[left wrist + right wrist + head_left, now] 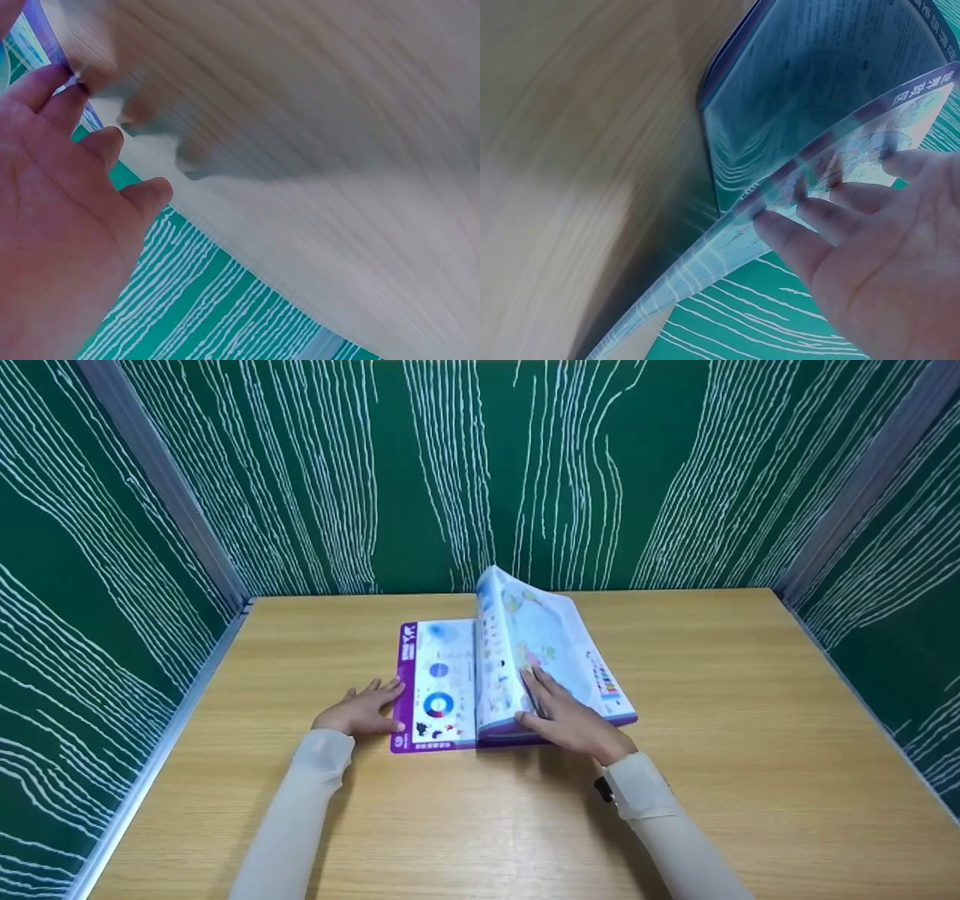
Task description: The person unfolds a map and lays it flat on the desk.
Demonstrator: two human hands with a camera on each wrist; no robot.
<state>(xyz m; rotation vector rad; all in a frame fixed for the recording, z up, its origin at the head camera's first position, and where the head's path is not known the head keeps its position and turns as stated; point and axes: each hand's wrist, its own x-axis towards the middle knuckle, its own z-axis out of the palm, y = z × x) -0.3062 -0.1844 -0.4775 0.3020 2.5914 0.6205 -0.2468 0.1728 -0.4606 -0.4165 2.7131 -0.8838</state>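
A map book point(442, 622) with purple page borders lies spread on the table, its left page showing charts and small pictures. Its right-hand leaves bow upward near the spine, and a world map point(551, 619) fills the top one. On that map page my right hand point(570, 724) rests with extended fingers; the right wrist view shows its fingertips point(769, 221) against the glossy sheet. My left hand point(364, 711) lies spread at the book's left edge, fingertips on the purple border. In the left wrist view, two fingers point(64, 97) meet this edge while the others stand over the wood.
The wooden table point(712, 675) extends around the book on all sides. Green panels point(450, 472) with wavy white lines stand behind and at both sides, joined by grey posts point(161, 472). A dark band point(604, 790) shows at the right sleeve's cuff.
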